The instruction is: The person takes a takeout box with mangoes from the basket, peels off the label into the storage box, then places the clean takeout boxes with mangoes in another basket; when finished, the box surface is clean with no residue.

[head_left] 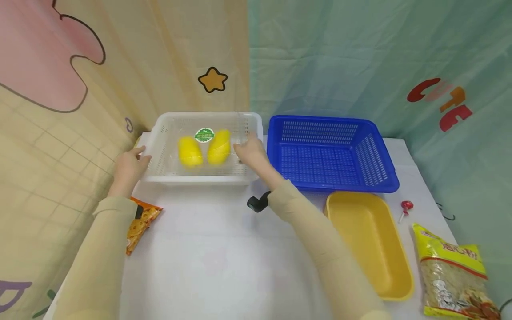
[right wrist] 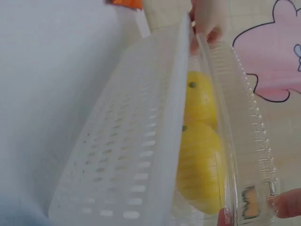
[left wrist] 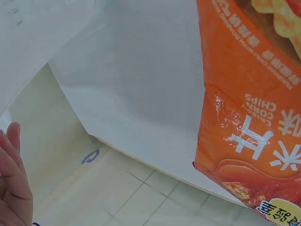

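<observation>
A clear plastic box (right wrist: 237,155) holding two yellow mangoes (head_left: 219,147) is in the white perforated basket (head_left: 196,179) at the back of the table. A round green label (head_left: 205,135) sits on the box. My right hand (head_left: 253,153) pinches the box's right end, its fingertips showing on either side of that end in the right wrist view. At the basket's left rim is my left hand (head_left: 130,168), fingers apart, thumb close to the rim. Whether it touches the rim is hard to tell. An orange bag of corn chips (left wrist: 249,108) lies near the left wrist.
To the right stands a blue perforated basket (head_left: 332,189). In front of it is a yellow tray (head_left: 368,235). A red lollipop (head_left: 406,205) and a yellow-topped bag (head_left: 454,271) lie along the right side. Curtains hang behind the table.
</observation>
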Tool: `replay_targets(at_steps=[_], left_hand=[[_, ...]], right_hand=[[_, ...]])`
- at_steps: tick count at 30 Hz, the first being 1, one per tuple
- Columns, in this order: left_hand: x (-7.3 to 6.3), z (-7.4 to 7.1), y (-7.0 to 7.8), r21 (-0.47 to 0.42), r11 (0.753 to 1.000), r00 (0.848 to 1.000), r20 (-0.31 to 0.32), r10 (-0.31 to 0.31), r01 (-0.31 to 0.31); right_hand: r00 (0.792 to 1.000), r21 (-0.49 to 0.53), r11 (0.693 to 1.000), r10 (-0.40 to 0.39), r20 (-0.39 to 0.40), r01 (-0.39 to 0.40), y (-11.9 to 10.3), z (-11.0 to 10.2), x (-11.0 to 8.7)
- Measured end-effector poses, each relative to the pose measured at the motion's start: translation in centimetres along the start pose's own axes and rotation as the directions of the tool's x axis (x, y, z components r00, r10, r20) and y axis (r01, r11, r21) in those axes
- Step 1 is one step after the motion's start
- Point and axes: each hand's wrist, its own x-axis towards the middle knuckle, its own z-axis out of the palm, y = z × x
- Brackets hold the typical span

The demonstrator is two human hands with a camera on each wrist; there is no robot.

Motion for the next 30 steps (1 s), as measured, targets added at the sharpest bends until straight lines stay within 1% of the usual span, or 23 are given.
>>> replay_targets(at_steps=[3, 6, 8, 10, 12, 14, 17, 19, 21, 25, 28, 30], left_hand=[[0.2, 0.1, 0.0, 0.01, 1.0, 1.0, 0.011, -0.011, 0.011], [0.4, 0.2, -0.1, 0.035, 0.999, 1.0, 0.014, -0.022, 0.022], [0.4, 0.2, -0.1, 0.051, 0.998, 1.0, 0.009, -0.025, 0.024], [0.5, 0.1, -0.2, 0.066, 0.998, 1.0, 0.0, -0.023, 0.023], [0.5, -0.1, -0.1, 0.07, 0.997, 1.0, -0.004, -0.021, 0.021], [0.5, -0.1, -0.1, 0.068, 0.998, 1.0, -0.006, -0.015, 0.016], [0.6, -0.2, -0.1, 0.062, 0.998, 1.0, 0.003, -0.016, 0.016], [0.6, -0.2, -0.2, 0.059, 0.998, 1.0, 0.01, -0.017, 0.016], [0.7, -0.2, -0.2, 0.049, 0.999, 1.0, 0.021, -0.018, 0.017], [0.6, 0.0, -0.2, 0.018, 0.999, 0.999, 0.037, -0.028, 0.027], [0.5, 0.2, -0.3, 0.0, 0.999, 0.999, 0.04, -0.035, 0.035], [0.5, 0.3, -0.4, -0.008, 0.999, 0.999, 0.038, -0.04, 0.04]], right_hand=[[1.0, 0.107, 0.994, -0.023, 0.011, 0.022, 0.3, -2.3, -1.5], [0.999, 0.17, 0.985, -0.028, 0.037, 0.021, 1.1, -5.0, -3.8], [0.997, 0.178, 0.984, -0.021, 0.072, 0.008, 2.0, -6.8, -5.7], [0.993, 0.154, 0.988, -0.017, 0.117, -0.002, 3.2, -8.5, -7.6], [0.987, 0.143, 0.99, -0.029, 0.158, 0.006, 4.7, -9.7, -9.7], [0.979, 0.14, 0.99, -0.055, 0.198, 0.027, 6.3, -10.5, -11.8], [0.962, 0.199, 0.979, -0.089, 0.256, 0.038, 8.5, -10.8, -14.5], [0.952, 0.247, 0.969, -0.096, 0.291, 0.022, 9.9, -10.6, -16.1], [0.948, 0.283, 0.959, -0.087, 0.306, -0.003, 11.3, -10.2, -17.3], [0.954, 0.322, 0.943, -0.019, 0.298, -0.081, 13.7, -8.8, -19.0], [0.961, 0.313, 0.938, 0.059, 0.272, -0.146, 15.2, -7.6, -19.6], [0.963, 0.289, 0.942, 0.1, 0.249, -0.172, 16.0, -6.9, -19.8]])
